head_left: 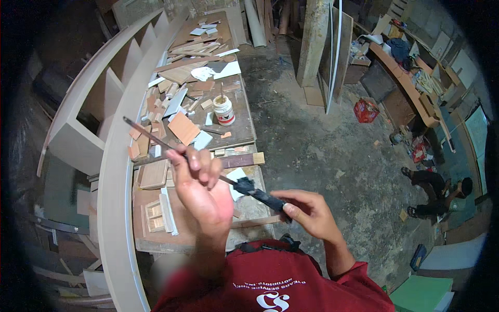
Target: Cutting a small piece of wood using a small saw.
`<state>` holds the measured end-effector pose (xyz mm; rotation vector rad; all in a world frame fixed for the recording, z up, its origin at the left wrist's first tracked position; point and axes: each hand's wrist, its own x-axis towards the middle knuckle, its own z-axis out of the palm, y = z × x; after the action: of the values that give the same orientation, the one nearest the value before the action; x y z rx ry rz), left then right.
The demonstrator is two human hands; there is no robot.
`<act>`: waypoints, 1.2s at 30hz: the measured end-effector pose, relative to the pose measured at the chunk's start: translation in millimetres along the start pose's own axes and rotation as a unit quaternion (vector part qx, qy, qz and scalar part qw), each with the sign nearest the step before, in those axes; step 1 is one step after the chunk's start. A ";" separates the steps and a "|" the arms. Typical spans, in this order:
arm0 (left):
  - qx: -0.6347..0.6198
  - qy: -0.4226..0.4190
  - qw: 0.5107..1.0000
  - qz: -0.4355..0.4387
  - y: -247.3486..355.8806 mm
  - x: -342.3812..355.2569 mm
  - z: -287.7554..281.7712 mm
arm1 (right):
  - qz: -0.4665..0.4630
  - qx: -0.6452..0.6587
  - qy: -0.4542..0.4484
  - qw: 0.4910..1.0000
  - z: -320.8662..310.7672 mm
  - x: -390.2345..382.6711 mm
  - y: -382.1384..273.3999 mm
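Across my body, slanting down to the right, I hold a long thin metal tool [147, 135] with a black wrapped handle [264, 197]; what kind of tool it is I cannot tell. My left hand [201, 190], palm turned up, closes its thumb and fingers round the middle of the shaft. At the end of the handle, my right hand [307, 209] grips it between thumb and fingers. Beneath both hands is a wooden workbench [244, 127]. A small wooden frame [155, 216] and a flat wooden block [154, 174] lie on it near my left hand.
Wood offcuts [183, 128] and a white jar [224, 112] with a stick in it cover the bench. A long shelf unit [112, 171] runs along the left. Right of the bench are a stained concrete floor [312, 140], a red container [366, 110] and a seated person [439, 190].
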<state>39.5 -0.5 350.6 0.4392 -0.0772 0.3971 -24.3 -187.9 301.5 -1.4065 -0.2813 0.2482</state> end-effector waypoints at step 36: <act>0.071 -0.151 0.977 -0.134 -21.4 -19.1 -1.6 | -0.402 -0.488 0.089 0.769 31.0 26.6 -12.8</act>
<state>30.2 -24.4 337.7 0.6411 -0.2825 0.0676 -9.7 -152.0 319.7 -2.1512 -0.9111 -0.8768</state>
